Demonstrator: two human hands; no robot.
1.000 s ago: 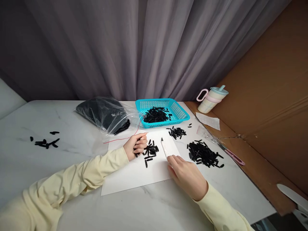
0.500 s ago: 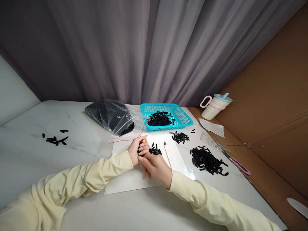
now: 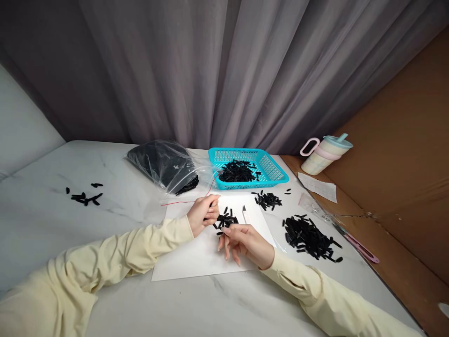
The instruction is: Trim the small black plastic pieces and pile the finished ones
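The right hand [image 3: 245, 241] is held loose over the white sheet [image 3: 196, 255], fingers spread and gripping nothing, its fingertips just short of the small heap of black pieces [image 3: 225, 220]. The heap lies straight ahead, toward the blue basket [image 3: 277, 173]. The left hand [image 3: 202, 215] is curled beside the heap's left edge, touching it; whether a piece is pinched cannot be told. Both hands are about equally near.

Grey pleated curtain [image 3: 196, 70] behind white marble table [image 3: 45, 210]; brown cardboard panel [image 3: 403, 140] right.
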